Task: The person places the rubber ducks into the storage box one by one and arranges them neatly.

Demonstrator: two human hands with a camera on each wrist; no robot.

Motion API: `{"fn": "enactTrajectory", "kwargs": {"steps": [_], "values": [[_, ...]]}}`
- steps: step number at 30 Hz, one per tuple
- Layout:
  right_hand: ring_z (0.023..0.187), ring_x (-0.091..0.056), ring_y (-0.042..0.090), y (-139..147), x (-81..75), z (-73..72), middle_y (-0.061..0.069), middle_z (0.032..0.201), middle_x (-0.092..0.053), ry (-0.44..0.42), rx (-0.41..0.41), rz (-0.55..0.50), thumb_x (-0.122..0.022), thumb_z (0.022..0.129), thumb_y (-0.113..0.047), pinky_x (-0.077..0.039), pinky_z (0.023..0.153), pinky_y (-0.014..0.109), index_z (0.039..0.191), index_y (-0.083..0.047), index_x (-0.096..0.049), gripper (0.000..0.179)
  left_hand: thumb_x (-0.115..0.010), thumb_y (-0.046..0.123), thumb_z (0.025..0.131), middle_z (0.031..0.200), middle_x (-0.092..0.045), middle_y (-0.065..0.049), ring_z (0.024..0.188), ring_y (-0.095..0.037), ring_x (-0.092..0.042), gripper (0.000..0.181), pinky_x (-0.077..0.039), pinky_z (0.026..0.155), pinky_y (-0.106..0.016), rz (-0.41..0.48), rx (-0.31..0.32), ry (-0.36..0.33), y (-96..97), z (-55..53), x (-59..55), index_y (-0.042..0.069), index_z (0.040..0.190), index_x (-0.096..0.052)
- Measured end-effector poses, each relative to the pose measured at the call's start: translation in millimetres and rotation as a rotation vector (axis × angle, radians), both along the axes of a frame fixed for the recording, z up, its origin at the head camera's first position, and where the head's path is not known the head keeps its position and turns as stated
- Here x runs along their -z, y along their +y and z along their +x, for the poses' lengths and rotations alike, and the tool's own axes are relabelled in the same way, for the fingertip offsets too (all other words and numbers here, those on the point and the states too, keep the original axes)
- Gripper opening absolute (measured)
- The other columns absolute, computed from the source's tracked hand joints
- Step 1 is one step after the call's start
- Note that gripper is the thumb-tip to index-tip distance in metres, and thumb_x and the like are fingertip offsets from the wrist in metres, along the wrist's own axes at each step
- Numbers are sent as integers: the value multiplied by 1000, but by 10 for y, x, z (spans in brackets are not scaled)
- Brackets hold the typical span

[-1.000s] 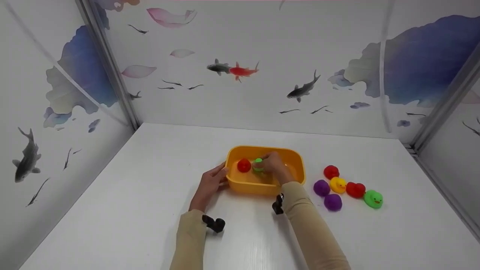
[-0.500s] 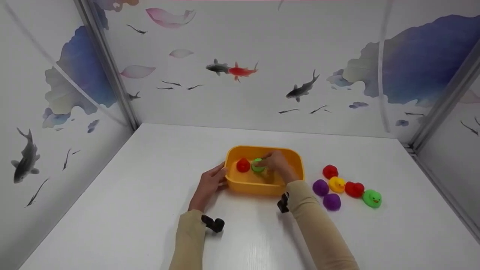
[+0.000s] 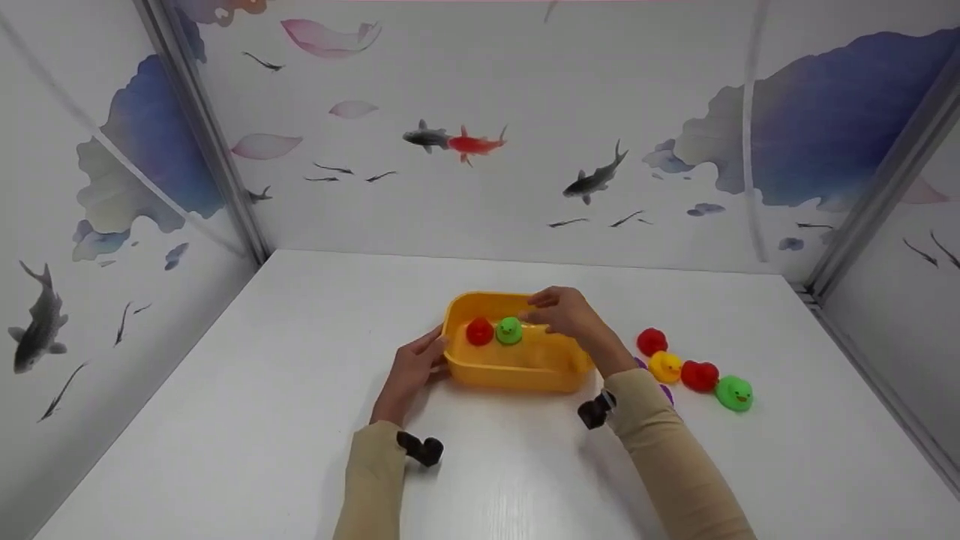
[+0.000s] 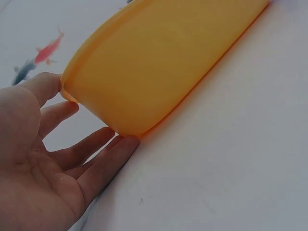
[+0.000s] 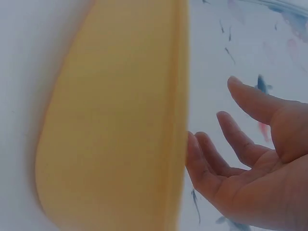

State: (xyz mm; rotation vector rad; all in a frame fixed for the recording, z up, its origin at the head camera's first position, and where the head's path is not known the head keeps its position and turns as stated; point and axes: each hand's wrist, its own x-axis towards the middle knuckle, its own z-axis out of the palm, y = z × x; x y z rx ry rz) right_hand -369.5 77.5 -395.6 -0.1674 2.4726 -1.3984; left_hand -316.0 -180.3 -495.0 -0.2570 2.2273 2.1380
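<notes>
A yellow-orange plastic bin [image 3: 517, 379] stands on the white table. Inside, near its left end, a red rubber duck [image 3: 480, 331] and a green rubber duck [image 3: 509, 331] sit side by side. My left hand [image 3: 409, 375] rests against the bin's left end; in the left wrist view, its extended fingers [image 4: 108, 163] touch the outer wall and the thumb meets the rim. Over the bin's right part hovers my right hand [image 3: 568, 313], holding nothing. The right wrist view shows its fingers spread apart, beside the bin's rim.
Right of the bin lie a red duck [image 3: 652, 342], a yellow duck [image 3: 665, 367], another red duck [image 3: 700, 376] and a green duck [image 3: 734, 394]. Two purple things [image 3: 667, 394] are mostly hidden behind the right forearm. White walls with painted fish enclose the table.
My right hand has let go of the green duck, which stays in the bin beside the red one, and has risen and moved right. The left hand keeps its place at the bin.
</notes>
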Motion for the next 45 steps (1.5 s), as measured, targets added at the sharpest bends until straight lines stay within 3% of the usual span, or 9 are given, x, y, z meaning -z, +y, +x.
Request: {"fn": "enactTrajectory", "kwargs": {"steps": [6, 14, 20, 25, 31, 45], "values": [[122, -61, 28, 156, -112, 149, 11, 141, -57, 33, 9, -25, -72, 93, -27, -50, 109, 40, 135, -11, -58, 47, -59, 37, 101, 135, -65, -9, 102, -19, -66, 48, -60, 91, -30, -10, -14, -28, 0, -1, -4, 27, 147, -51], [123, -61, 28, 455, -122, 308, 9, 141, -57, 76, 63, -46, -72, 92, -31, -49, 110, 37, 137, -14, -57, 50, -58, 38, 101, 134, -66, -8, 102, -19, -66, 49, -59, 92, -30, -16, -8, -39, 10, -2, -21, 28, 148, -50], [128, -58, 31, 676, -154, 304, 13, 141, -57, 109, 60, -66, -69, 94, -34, -44, 114, 44, 138, -9, -56, 52, -59, 38, 100, 132, -67, -9, 102, -18, -67, 49, -59, 92, -30, 12, -4, -21, 3, -4, 0, 26, 147, -51], [130, -56, 32, 889, -205, 315, 10, 142, -57, 123, 68, -58, -68, 94, -40, -40, 117, 53, 138, -15, -55, 52, -59, 39, 100, 133, -67, -8, 103, -18, -67, 49, -59, 92, -30, 13, 2, -21, 8, -4, 10, 26, 147, -51], [132, -54, 33, 1161, -215, 332, 9, 147, -53, 166, 115, -34, -66, 94, -46, -43, 115, 46, 143, -18, -52, 58, -59, 37, 101, 134, -66, -11, 101, -18, -67, 49, -59, 92, -31, 11, -3, -12, 10, 3, 4, 25, 148, -51], [138, -48, 36, 1634, -3, 217, 13, 153, -47, 191, 215, -66, -65, 93, -51, -31, 120, 58, 148, -15, -45, 69, -60, 39, 100, 134, -65, -12, 99, -18, -67, 50, -60, 91, -31, 7, 0, 0, 8, -10, 17, 24, 147, -51]]}}
